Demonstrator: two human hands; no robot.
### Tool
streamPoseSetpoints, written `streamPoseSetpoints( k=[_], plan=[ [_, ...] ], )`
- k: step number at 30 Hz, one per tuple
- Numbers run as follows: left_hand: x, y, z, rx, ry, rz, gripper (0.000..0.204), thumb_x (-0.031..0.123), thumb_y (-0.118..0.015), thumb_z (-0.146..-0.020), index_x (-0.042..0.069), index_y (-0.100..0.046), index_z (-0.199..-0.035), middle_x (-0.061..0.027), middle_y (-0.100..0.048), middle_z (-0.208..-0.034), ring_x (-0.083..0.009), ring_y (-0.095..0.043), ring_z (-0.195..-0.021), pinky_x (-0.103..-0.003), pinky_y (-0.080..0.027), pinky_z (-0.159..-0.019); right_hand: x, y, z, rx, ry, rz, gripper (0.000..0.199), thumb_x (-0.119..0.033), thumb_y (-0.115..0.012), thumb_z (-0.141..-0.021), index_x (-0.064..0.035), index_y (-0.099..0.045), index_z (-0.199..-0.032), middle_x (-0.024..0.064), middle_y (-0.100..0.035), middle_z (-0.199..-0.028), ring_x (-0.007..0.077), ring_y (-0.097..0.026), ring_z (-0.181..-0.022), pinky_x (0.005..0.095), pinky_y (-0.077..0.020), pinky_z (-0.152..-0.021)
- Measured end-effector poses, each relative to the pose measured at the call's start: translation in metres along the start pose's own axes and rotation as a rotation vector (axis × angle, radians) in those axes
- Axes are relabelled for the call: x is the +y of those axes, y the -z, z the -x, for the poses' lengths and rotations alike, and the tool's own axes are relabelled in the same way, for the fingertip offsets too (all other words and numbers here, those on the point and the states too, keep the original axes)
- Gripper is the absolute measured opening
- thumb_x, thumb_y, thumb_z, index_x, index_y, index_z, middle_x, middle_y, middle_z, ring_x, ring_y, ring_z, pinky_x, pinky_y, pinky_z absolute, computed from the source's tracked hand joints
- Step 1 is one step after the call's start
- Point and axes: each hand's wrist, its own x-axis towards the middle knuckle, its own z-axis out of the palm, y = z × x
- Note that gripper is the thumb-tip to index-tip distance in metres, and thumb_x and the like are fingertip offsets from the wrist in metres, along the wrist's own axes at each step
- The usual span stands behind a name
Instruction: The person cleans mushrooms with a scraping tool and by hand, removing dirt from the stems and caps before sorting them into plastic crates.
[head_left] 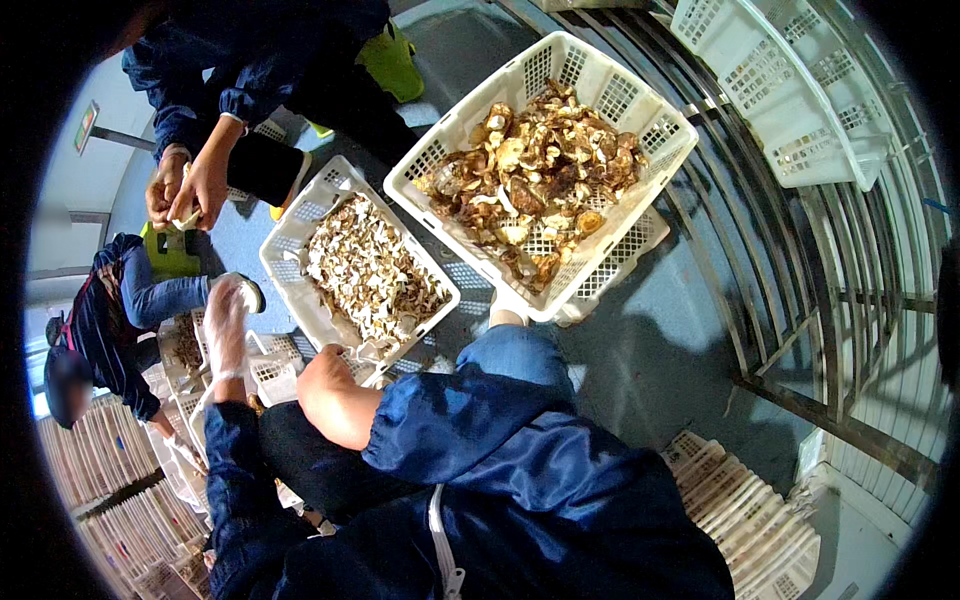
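Note:
My left hand (226, 328), in a thin whitish glove, is raised at the left of the smaller white crate (283, 262); motion smears its fingers. My right hand (328, 380) is bare and bent inward, close to that crate's near corner. Its fingers curl mostly out of sight, and what they hold, if anything, cannot be made out. Small cut mushroom pieces (370, 265), pale and brown, fill the smaller crate. Beyond it to the right, a larger white crate (660, 135) holds brown mushrooms (540, 175) in a loose heap.
Opposite me, a co-worker's hands (188, 190) meet around a small pale piece. Another person (110, 320) bends at the far left near stacked crates (100, 450). Metal racking (790, 260) with white crates (780, 85) stands right; more crates (740, 510) are stacked lower right.

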Motion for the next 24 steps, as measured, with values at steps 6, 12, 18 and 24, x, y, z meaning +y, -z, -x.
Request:
streamPoseSetpoints(
  k=[6, 12, 18, 24],
  plan=[
    [0.196, -0.205, -0.083, -0.592, -0.158, -0.157, 0.05, 0.021, -0.063, -0.104, 0.007, -0.05, -0.15, -0.0183, -0.066, -0.132, -0.0243, -0.067, -0.117, -0.036, -0.056, -0.097, -0.013, 0.004, -0.054, -0.275, 0.24, 0.232, 0.024, -0.022, -0.073, -0.089, -0.0119, -0.077, -0.11, 0.0071, -0.074, -0.111, 0.027, -0.067, -0.106, 0.0543, -0.0505, -0.09],
    [0.228, -0.376, -0.13, -0.499, -0.418, -0.433, 0.062, 0.039, -0.067, -0.099, 0.004, -0.051, -0.148, -0.0293, -0.069, -0.117, -0.0406, -0.067, -0.112, -0.044, -0.052, -0.097, 0.011, -0.024, 0.008, -0.014, 0.228, -0.122, 0.026, -0.026, -0.069, -0.09, -0.0126, -0.077, -0.11, 0.0095, -0.074, -0.111, 0.0291, -0.068, -0.104, 0.054, -0.05, -0.089],
    [0.207, -0.412, -0.168, -0.422, -0.345, -0.398, 0.049, 0.027, -0.074, -0.094, 0.002, -0.062, -0.135, -0.0271, -0.071, -0.108, -0.0394, -0.07, -0.104, -0.046, -0.053, -0.091, 0.009, -0.036, 0.011, -0.065, 0.278, -0.197, 0.024, -0.025, -0.069, -0.09, -0.0129, -0.078, -0.108, 0.0093, -0.075, -0.108, 0.0288, -0.069, -0.102, 0.0522, -0.0511, -0.085],
    [0.191, -0.375, -0.143, -0.553, 0.072, 0.647, 0.042, 0.026, -0.067, -0.103, 0.006, -0.059, -0.139, -0.0081, -0.069, -0.108, -0.0186, -0.066, -0.091, -0.035, -0.056, -0.083, -0.004, -0.033, -0.012, -0.084, 0.281, -0.184, 0.022, -0.024, -0.069, -0.089, -0.0133, -0.079, -0.105, 0.009, -0.076, -0.106, 0.0286, -0.07, -0.099, 0.0505, -0.0521, -0.082]
  ],
)
